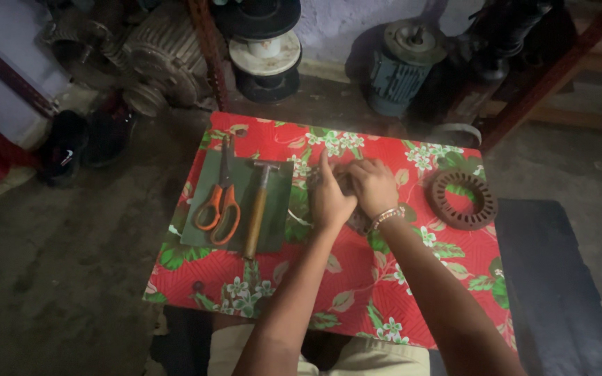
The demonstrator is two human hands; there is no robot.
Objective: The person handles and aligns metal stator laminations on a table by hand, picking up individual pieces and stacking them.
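While both hands, left hand [330, 200] and right hand [373, 185], close together over a small dark part at frame centre, mostly hidden, on the red floral cloth [384, 292], it could slip and roll off toward the rusty ring-shaped stator core [464, 199] at right.

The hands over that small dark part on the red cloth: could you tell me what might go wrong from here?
Both hands, left hand and right hand, hide the dark part, and the light is dim, so a slip could go unseen. The hammer and orange scissors lie close beside the left forearm; a sideways move could knock them off the cloth-covered table.
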